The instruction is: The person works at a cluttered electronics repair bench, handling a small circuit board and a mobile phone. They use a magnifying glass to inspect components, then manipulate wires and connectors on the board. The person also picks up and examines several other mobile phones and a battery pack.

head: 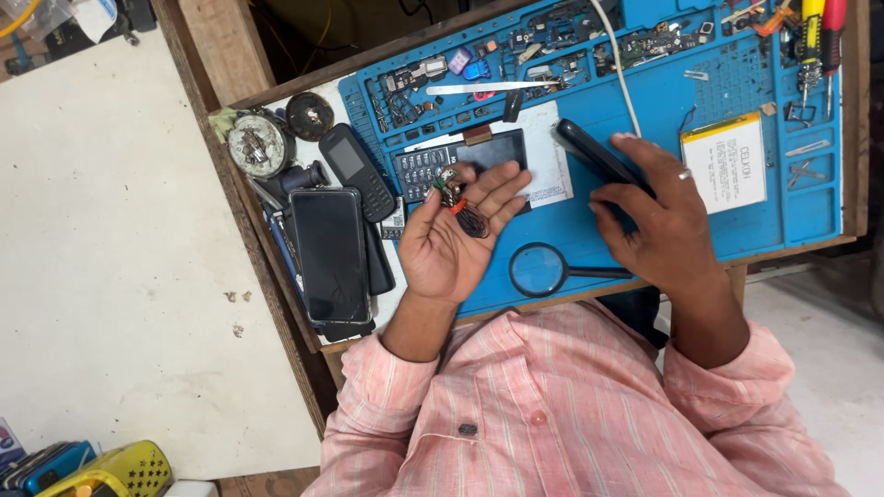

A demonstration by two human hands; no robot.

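Note:
My left hand lies palm up over the blue work mat, with several tiny parts and thin wires resting on its fingers. My right hand grips a dark slim phone tilted on edge above the mat. A white cable runs from the phone's top toward the far edge. Under my left fingers sits an opened keypad phone on a white sheet.
A magnifying glass lies near the mat's front edge. A large black smartphone and a small keypad phone rest at the left. A flat battery, screwdrivers and small parts trays sit along the mat's right and far sides.

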